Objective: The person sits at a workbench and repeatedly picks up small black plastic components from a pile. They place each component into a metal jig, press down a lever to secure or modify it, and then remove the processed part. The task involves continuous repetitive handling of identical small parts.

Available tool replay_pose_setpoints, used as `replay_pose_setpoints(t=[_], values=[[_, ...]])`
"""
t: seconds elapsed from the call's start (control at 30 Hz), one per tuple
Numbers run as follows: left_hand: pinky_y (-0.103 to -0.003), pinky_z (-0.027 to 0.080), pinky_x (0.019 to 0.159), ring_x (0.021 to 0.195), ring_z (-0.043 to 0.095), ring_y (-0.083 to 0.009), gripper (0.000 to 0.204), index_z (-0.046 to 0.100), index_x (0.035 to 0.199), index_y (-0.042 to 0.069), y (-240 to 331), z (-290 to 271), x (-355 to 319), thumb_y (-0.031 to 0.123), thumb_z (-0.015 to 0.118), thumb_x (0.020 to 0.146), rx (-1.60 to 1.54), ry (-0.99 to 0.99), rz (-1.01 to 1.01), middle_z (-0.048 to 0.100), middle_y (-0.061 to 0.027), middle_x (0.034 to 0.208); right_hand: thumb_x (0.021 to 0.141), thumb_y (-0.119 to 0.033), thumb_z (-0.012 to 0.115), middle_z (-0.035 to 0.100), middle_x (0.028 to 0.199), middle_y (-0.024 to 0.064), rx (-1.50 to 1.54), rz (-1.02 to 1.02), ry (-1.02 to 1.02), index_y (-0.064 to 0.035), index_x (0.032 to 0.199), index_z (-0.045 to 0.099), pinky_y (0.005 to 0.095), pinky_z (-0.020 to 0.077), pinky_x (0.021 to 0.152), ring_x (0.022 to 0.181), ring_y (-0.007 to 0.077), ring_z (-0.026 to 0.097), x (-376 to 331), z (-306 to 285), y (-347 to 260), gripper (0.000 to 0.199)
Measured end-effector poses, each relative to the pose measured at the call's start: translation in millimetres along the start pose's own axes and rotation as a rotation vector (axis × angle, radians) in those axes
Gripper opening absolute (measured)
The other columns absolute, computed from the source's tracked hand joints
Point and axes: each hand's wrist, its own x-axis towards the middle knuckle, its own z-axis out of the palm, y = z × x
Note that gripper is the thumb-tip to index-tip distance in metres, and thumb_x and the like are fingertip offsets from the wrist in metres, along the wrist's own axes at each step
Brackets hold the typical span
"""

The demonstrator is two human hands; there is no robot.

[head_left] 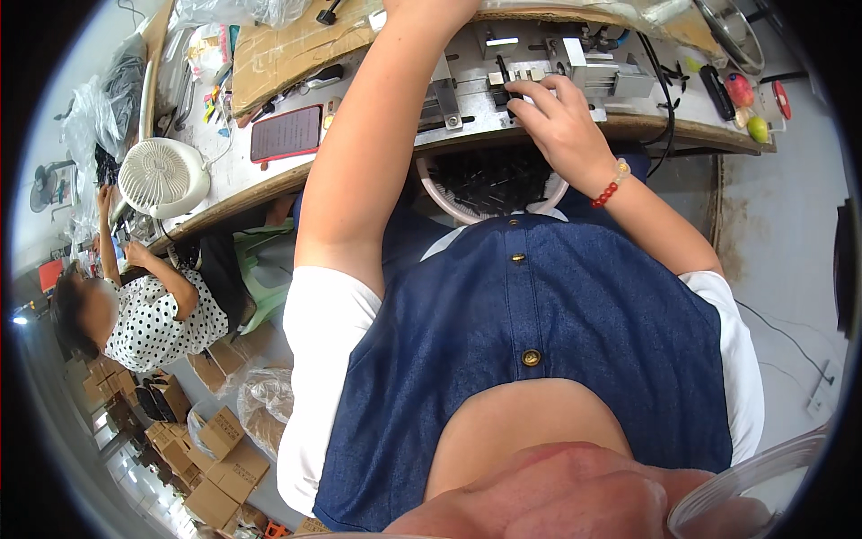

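Basket [436, 191] w/ blk pcs [489, 180], nr R hand [566, 128] at metal jig [593, 77]

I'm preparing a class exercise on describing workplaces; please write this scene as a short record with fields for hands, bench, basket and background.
Right hand: fingers at the metal fixture; grip unclear
Left hand: outside the picture; left forearm in view
Bench: red-edged phone, white fan left; green fruit right
Basket: pale rim, black pieces inside
Background: another person in dotted top; cardboard boxes

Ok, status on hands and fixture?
Left hand out of frame. Right hand at metal fixture, fingertips by black piece, grip unclear. Left forearm hides some bench.
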Motion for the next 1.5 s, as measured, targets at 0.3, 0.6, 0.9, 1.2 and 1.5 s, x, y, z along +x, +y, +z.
replay_pose_setpoints(t=[0.3,0.6,0.9,1.2,1.5], values=[[-0.037,0.055,0.073,0.079,0.069,-0.0271,0.016,0.073,0.100,0.003,-3,-26,-45,0.014,0.074,0.089,-0.499,0.163,0.002,0.070,-0.0128,0.087,0.088,-0.022,0.071,0.066,0.124,0.0045,0.063,-0.014,0.026,-0.0075,0.108,0.067,0.0425,0.0453,0.093,0.110,0.0273,0.057,15,-11,11,0.025],[-0.026,0.055,0.059,0.071,0.067,-0.0118,0.027,0.081,0.105,0.012,23,16,-160,0.005,0.086,0.079,-0.578,0.052,0.111,0.057,-0.0069,0.110,0.085,-0.018,0.071,0.063,0.092,0.0104,-0.246,0.136,0.188,-0.0059,0.084,0.073,0.0472,0.0411,0.088,0.098,0.0328,0.056,154,-20,89,0.013],[-0.033,0.061,0.074,0.087,0.075,-0.0231,0.023,0.078,0.110,0.013,20,44,-169,0.013,0.079,0.087,-0.454,0.042,0.124,0.072,-0.0057,0.125,0.091,-0.018,0.071,0.074,0.081,0.0082,0.322,0.395,0.206,-0.0019,0.094,0.073,0.0357,0.0468,0.085,0.082,0.0213,0.069,146,-64,59,0.016],[-0.035,0.059,0.070,0.082,0.072,-0.0238,0.027,0.077,0.116,0.017,7,10,-151,0.014,0.074,0.088,-0.347,0.117,0.144,0.071,-0.0050,0.122,0.098,-0.012,0.067,0.076,0.105,0.0091,1.067,0.316,0.249,-0.0065,0.116,0.072,0.0298,0.0512,0.095,0.095,0.0188,0.071,65,-63,35,0.020],[-0.036,0.054,0.085,0.094,0.070,-0.0257,0.029,0.077,0.120,0.015,-121,-59,-69,0.010,0.070,0.092,-0.030,0.114,0.032,0.073,-0.0124,0.114,0.086,-0.006,0.075,0.063,0.128,0.0073,0.294,0.072,0.017,-0.0063,0.111,0.069,0.0394,0.0489,0.097,0.110,0.0295,0.057,0,-17,1,0.026]])
